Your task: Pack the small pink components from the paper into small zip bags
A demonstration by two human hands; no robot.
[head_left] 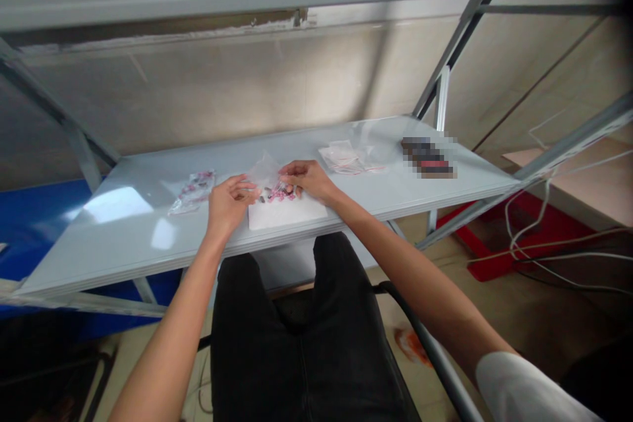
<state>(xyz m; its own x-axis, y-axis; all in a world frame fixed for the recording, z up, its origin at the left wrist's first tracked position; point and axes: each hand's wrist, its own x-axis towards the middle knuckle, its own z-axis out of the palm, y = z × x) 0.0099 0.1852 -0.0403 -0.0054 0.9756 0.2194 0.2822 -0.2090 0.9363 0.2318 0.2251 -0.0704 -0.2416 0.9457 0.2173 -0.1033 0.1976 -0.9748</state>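
As small parts (281, 193) already lie on a card (287, 216), the clear bag (264, 171) seems opened; left hand (230, 206) and right hand (306, 180), half closed, pinch it, while two bags (192, 192) (349, 159) remain on the shelf (99, 250).

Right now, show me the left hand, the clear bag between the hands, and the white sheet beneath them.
Left hand (228, 206): head view, back of the hand.
Clear bag (263, 170): head view, upper corner.
White sheet (289, 216): head view, bare front part.

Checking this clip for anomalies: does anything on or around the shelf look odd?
Yes: the dark item at the back right of the shelf is pixelated, so it cannot be identified. An orange smear also marks the floor.
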